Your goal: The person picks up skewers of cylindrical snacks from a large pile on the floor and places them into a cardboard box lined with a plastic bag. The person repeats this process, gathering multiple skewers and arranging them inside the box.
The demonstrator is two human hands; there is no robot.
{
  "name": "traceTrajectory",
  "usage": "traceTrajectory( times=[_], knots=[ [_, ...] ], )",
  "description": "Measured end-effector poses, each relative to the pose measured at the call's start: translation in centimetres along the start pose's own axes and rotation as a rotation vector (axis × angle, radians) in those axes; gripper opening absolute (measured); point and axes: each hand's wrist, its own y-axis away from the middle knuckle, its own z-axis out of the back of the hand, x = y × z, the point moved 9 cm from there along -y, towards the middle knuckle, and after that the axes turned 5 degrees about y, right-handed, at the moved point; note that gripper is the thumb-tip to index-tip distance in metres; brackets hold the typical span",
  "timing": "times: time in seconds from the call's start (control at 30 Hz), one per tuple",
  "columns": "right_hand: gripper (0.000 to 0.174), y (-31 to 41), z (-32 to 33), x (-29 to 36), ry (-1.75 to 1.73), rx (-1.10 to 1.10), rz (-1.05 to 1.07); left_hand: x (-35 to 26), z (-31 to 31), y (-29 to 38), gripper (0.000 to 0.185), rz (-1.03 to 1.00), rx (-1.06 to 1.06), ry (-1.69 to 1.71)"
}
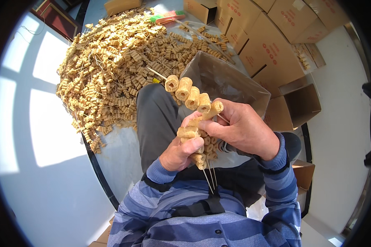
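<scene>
My left hand (181, 152) is closed around a bundle of skewered, hollow tan rolls (188, 132), whose thin sticks point down towards my lap. Between the thumb and fingers of my right hand (241, 126) is the end of one more skewer of hollow rolls (191, 97). That skewer slants up to the left, its bare stick tip pointing away from me. The two hands are close together above my lap. Beyond my left knee spreads a large heap of similar skewered rolls (111, 68). Parts of my fingers are hidden behind the rolls.
A cardboard box with a clear plastic liner (228, 80) stands open just past my hands. Stacked cardboard boxes (272, 52) line the right side, with an open carton (301, 105) near them. A green and red brush (168, 17) lies by the heap's far edge.
</scene>
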Motion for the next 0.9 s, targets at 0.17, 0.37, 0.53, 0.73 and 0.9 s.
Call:
traceTrajectory(
  times=[0.17, 0.37, 0.53, 0.73, 0.9],
  knots=[
    [0.021, 0.4, 0.0, -1.3, -0.019, -0.053, 0.001, 2.0, 0.4, 0.4, 0.084, 0.046, -0.111, 0.019],
    [0.023, 1.6, 0.4, -2.7, -0.072, -0.099, -0.060, 4.3, -0.2, 0.9, 0.076, 0.219, -0.012, 0.097],
    [0.024, 2.5, 1.0, -2.8, -0.102, -0.103, -0.069, 5.1, -0.1, 0.8, 0.080, 0.224, -0.002, 0.026],
    [0.024, 2.2, 0.8, -3.2, -0.062, -0.099, -0.006, 5.1, -0.1, 0.6, 0.094, 0.160, -0.086, -0.116],
    [0.030, 2.8, 1.1, -4.0, -0.363, -0.144, -0.025, 4.4, 0.4, 0.3, 0.089, 0.114, -0.126, -0.139]
  ],
)
